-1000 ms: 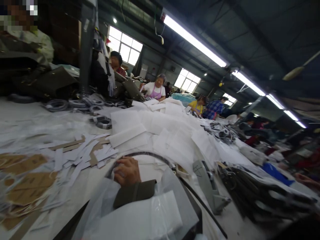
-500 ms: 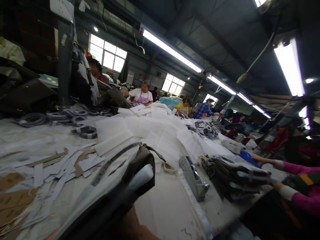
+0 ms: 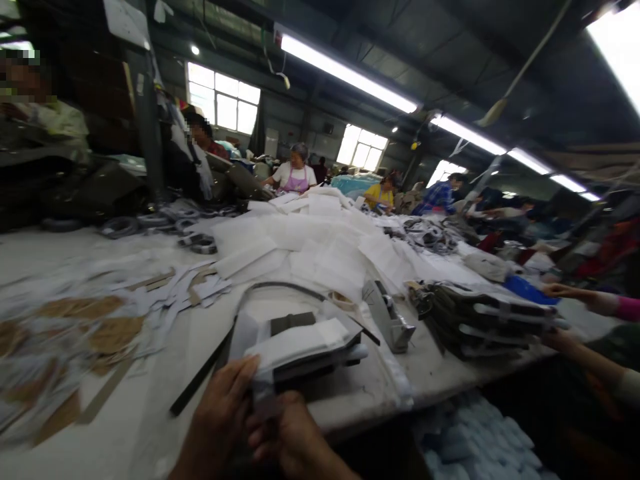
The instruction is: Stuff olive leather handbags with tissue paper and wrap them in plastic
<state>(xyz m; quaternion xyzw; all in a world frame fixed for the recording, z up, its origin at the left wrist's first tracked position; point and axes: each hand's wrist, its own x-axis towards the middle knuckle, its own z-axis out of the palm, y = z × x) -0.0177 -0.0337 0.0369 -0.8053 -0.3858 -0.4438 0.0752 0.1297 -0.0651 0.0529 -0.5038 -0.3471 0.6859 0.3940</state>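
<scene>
A dark bag (image 3: 293,323) lies on the table in front of me with a white foam sheet (image 3: 303,343) over its upper side. Its thin dark strap (image 3: 287,285) arches behind it, partly under clear film. My left hand (image 3: 225,400) is closed on the near left corner of the bag, thumb and fingers pinching the wrapped edge. Just right of it, my right hand (image 3: 287,427) has its fingers curled round the same near end, low at the table's front. Both palms are mostly hidden. A grey tape dispenser (image 3: 387,317) stands right of the bag.
White foam sheets (image 3: 310,233) are heaped behind the bag. Paper strips and brown card pieces (image 3: 115,333) litter the left. Wrapped dark bags (image 3: 487,320) are stacked at right, beside a co-worker's hands (image 3: 563,340). Pale bundles (image 3: 480,433) lie below the table edge.
The bag has gone from held up and tilted close to me to lying on the table, turned, foam side up. Both hands now show at its near end. The camera view has shifted left.
</scene>
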